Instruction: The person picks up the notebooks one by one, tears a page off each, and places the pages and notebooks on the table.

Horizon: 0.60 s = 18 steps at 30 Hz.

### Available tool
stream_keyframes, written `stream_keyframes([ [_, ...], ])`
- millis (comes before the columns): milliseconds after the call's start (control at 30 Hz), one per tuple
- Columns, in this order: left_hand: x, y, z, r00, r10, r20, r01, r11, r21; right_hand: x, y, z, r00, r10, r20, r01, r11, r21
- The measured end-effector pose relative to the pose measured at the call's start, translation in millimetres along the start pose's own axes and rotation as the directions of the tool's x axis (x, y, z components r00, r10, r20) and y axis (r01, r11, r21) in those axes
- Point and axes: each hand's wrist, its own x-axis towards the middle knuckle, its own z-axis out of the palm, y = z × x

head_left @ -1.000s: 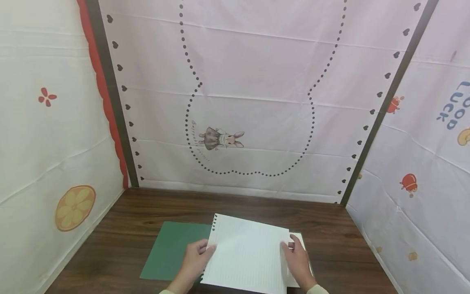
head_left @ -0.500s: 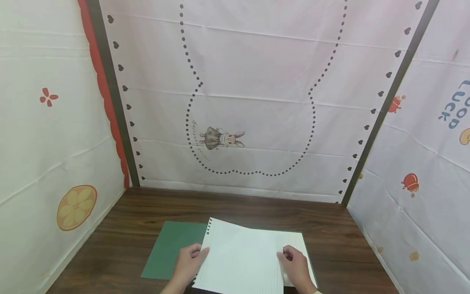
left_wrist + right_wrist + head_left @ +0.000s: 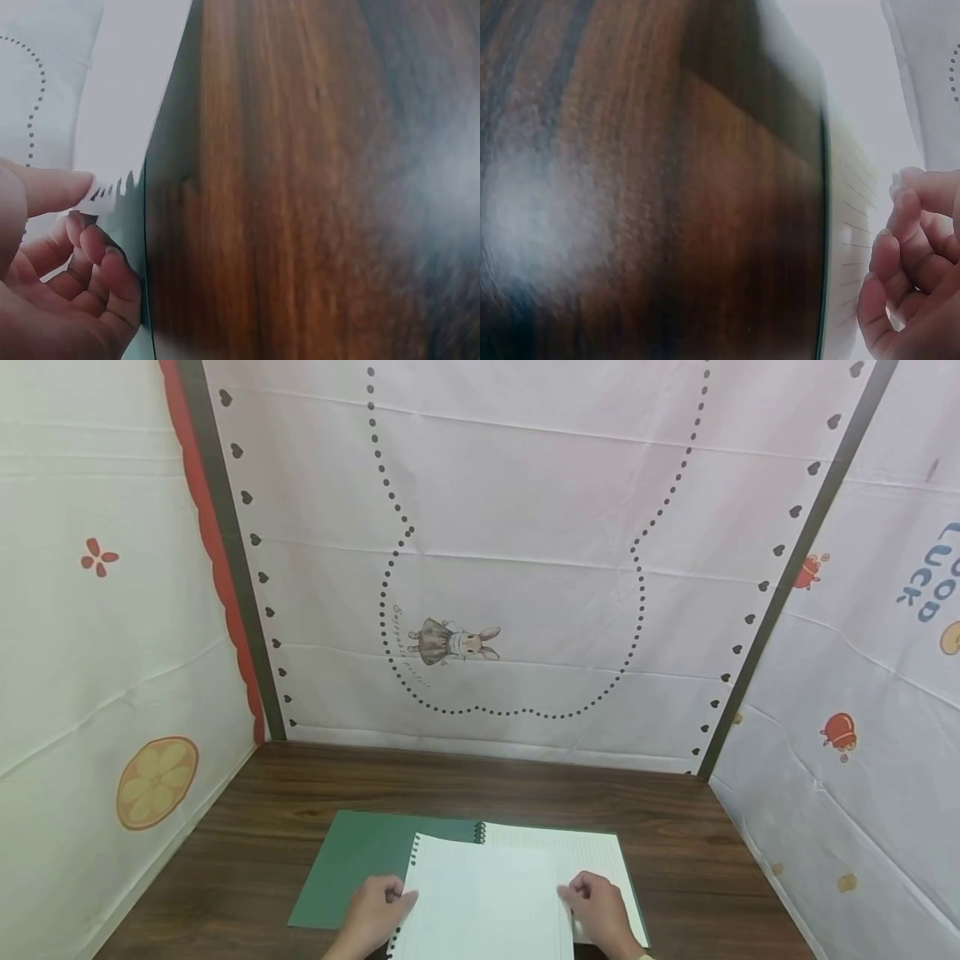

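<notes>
A loose sheet of lined paper with torn binding holes down its left side is held between both hands, above an open spiral notebook. My left hand pinches the sheet's left edge between thumb and fingers; in the left wrist view, the thumb lies by the punched holes. The right hand pinches the opposite edge, and its curled fingers show in the right wrist view. Beneath the sheet, the notebook's green cover lies on the left, lined pages on the right. The sheet hides much of the notebook.
The notebook lies on a dark wood-grain table. Printed cloth walls stand around it: one at the back, one at the left, one at the right.
Both hands have brought the sheet toward the body and slightly left, lowering it in view. The notebook's black spiral and more of its right page now show.
</notes>
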Motion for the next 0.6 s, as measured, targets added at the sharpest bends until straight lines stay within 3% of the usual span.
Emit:
stream_keyframes([
  [267, 2.1, -3.3, -0.1, 0.999, 0.04, 0.019, -0.042, 0.994, 0.099, -3.5, -0.3, 4.0, 0.997, -0.063, 0.04, 0.065, 0.997, -0.052],
  [600, 1.9, -0.2, -0.7, 0.999, 0.033, 0.019, -0.035, 0.984, 0.174, -0.4, -0.5, 8.8, 0.996, -0.039, 0.079, 0.048, 0.992, -0.115],
])
